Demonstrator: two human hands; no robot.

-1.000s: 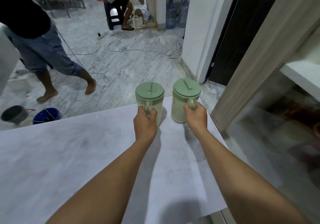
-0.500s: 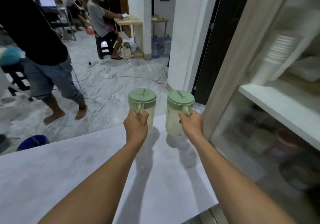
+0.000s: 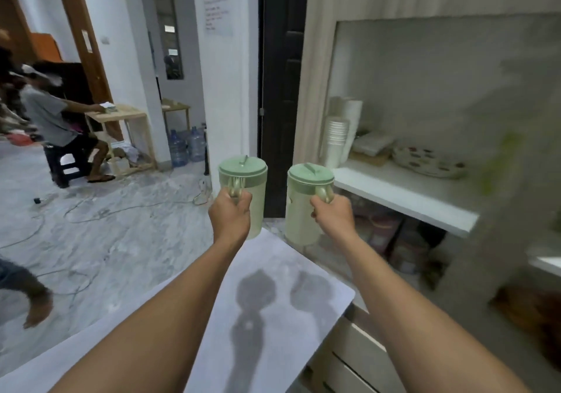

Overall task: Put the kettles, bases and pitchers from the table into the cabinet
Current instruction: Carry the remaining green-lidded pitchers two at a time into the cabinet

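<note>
Vs. half a sec earlier the view had swung right & up: the cabinet [image 3: 425, 73] interior now filled the right side, and the walker at left was down to a leg & foot at the frame edge. Both pitchers had risen and sat in the air over the desk [image 3: 273, 301]'s far corner, short of the cabinet's white shelf [image 3: 403, 198]. Left hand [image 3: 230, 213] was wrapped round the left pitcher [image 3: 249, 177]'s handle; right hand [image 3: 332, 215] gripped the right pitcher [image 3: 300, 210]'s handle the same way, the two pitchers near each other but apart. Fingers covered most of each handle, and whether anything was inside the pitchers couldn't be told. The compartment under the shelf was blurred, w/ only dark boxy shapes, and the cabinet's right part was smeared, incl. a green streak. Pitchers were pale green, semi-clear plastic cylinders w/ flat, round, darker green lids. Desk top was white w/ faint grey marbling & a rounded corner, carrying two shadows of the pitchers. On the shelf stood a stack of white cups [image 3: 337, 140] and a spotted shallow dish [image 3: 428, 161]. Floor [image 3: 121, 225] was grey-veined marble strewn w/ cables.
</note>
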